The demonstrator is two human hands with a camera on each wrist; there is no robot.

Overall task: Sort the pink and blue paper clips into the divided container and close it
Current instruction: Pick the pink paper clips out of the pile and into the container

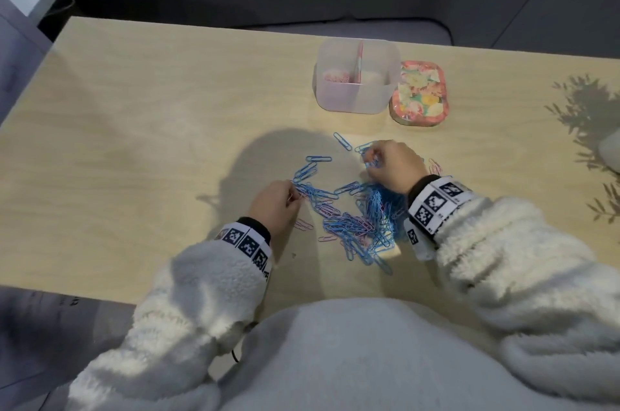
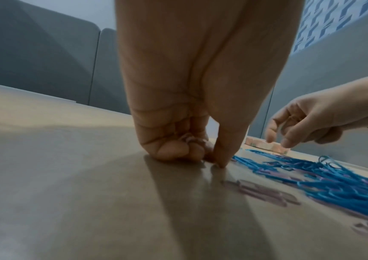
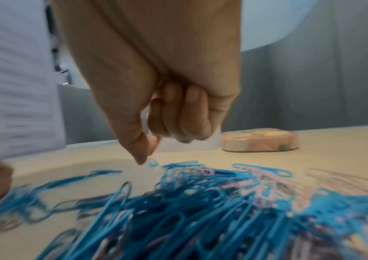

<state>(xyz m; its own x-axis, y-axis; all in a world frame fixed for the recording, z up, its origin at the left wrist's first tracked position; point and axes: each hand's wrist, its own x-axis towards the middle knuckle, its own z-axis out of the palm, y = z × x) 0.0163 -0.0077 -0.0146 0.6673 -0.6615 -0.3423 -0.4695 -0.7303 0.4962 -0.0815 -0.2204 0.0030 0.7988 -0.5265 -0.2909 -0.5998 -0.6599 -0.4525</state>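
Note:
A mixed pile of blue and pink paper clips (image 1: pixel 355 219) lies on the table in front of me. My left hand (image 1: pixel 295 197) is at the pile's left edge. In the left wrist view its curled fingers hold pink clips (image 2: pixel 187 140) in the palm while thumb and forefinger pinch down at the tabletop. My right hand (image 1: pixel 374 160) hovers over the pile's far side, fingers curled, pinching a blue clip (image 3: pixel 153 162). The translucent divided container (image 1: pixel 357 102) stands open farther back, with pink clips (image 1: pixel 335 76) in its left compartment. Its floral lid (image 1: pixel 419 93) lies to its right.
A white plant pot (image 1: pixel 610 152) stands at the table's right edge and casts leaf shadows. A few stray clips (image 1: pixel 342 141) lie between the pile and the container. A dark seat runs behind the table's far edge.

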